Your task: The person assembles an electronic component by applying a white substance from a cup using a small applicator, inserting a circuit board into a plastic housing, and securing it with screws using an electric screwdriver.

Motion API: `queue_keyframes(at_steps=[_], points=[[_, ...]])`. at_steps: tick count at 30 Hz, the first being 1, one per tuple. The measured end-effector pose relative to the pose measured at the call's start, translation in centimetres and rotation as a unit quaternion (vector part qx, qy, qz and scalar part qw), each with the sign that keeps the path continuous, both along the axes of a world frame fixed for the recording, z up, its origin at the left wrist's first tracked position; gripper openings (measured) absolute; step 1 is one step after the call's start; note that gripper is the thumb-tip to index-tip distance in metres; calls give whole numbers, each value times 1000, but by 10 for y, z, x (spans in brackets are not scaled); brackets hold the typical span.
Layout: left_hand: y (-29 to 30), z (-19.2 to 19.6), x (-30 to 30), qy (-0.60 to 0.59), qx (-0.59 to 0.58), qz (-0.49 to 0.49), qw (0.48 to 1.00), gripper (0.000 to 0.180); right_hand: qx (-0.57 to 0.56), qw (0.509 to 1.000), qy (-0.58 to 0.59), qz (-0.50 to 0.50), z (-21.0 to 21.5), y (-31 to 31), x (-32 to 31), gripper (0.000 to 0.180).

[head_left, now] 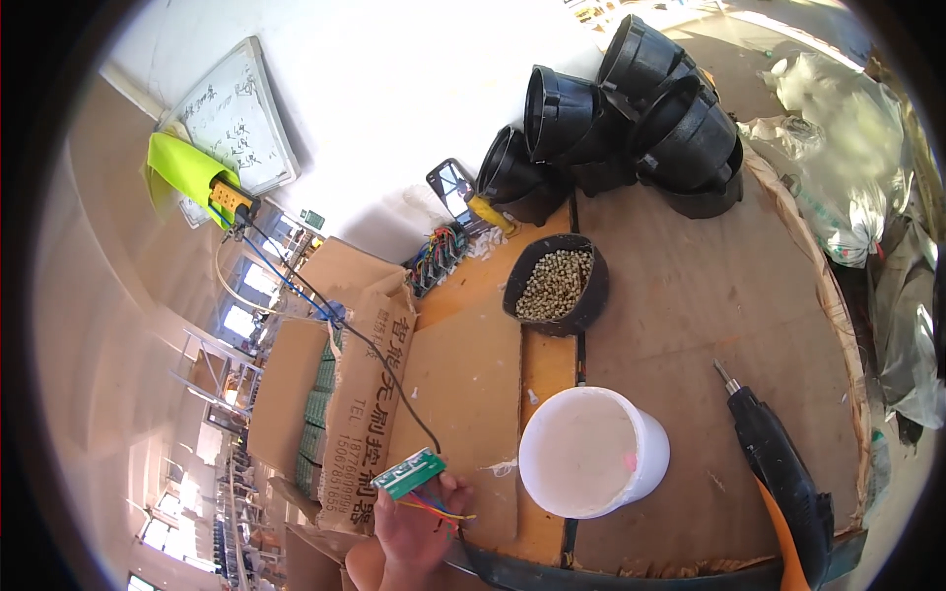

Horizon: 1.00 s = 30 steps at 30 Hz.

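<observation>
1. I look down on the desk (pixel 549 379).
2. Cardboard box (pixel 365 374), open, at left.
3. White bucket (pixel 647 458) on the desk.
4. My left hand (pixel 409 522) grips the circuit board (pixel 406 475); right hand out of view.
5. Circuit board, green, wires (pixel 440 510) trailing, beside the box.

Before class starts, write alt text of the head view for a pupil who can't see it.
A bare hand holds a green circuit board with coloured wires beside an open cardboard box. To the right are a white bucket, a black tub of small pieces, black pots and a black-and-orange tool.
</observation>
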<state>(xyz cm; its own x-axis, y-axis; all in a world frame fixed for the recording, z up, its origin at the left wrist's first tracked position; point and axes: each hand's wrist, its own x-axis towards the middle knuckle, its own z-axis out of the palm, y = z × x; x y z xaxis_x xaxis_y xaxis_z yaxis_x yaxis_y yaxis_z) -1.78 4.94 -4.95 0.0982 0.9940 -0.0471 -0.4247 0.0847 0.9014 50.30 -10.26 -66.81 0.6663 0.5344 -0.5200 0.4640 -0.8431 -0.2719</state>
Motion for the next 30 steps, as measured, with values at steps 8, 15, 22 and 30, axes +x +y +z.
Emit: queue_keyframes(at_steps=[8, 15, 22, 30], points=[[-5, -3, -56, 89, 53, 50, 993, 59, 22, 999, -19, -14, 37, -26, -6, 36], [-21, 32, -52, 125, 25, -3, 992, 55, 84, 995, -51, -2, 120, -84, -21, 36], [6, 56, -28, -33, 28, -169, 985, 43, 209, 958, -196, 4, 273, -212, 1, 37], [-33, 80, -74, -153, 53, -102, 982, 52, 665, 735, 56, -120, 621, -138, -187, 27]])
